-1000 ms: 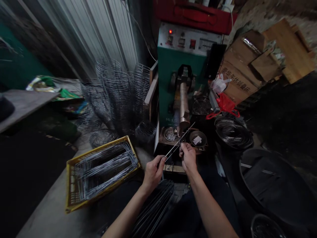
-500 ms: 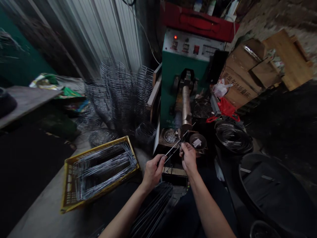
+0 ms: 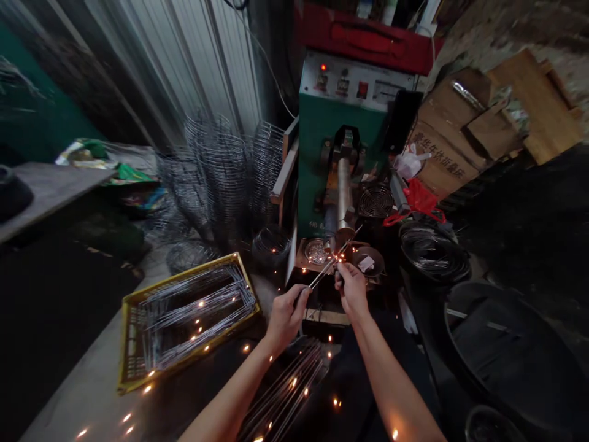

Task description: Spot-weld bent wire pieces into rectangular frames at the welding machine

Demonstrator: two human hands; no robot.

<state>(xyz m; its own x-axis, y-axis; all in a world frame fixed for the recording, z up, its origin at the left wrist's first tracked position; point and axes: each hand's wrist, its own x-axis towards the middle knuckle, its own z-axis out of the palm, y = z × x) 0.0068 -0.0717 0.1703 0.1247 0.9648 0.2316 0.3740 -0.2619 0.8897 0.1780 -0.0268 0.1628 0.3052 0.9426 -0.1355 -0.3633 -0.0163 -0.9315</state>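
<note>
Left hand (image 3: 285, 314) pinched closed on thin metal rods (image 3: 321, 274); right hand (image 3: 353, 288) curled beside the sparks (image 3: 339, 258).
The rods slant up and away beneath the end of the metal arm (image 3: 344, 190) on the green machine (image 3: 313, 147); whether the right fingers grip them or some small piece cannot be told. Doing this well, I'd judge, means quiet wrists, one unwavering rod angle, and right fingertips just clear of the bright spot. Stray sparks show over the loose rods (image 3: 286, 393) below and the yellow crate (image 3: 179, 278) at left, so bare forearms want care.
</note>
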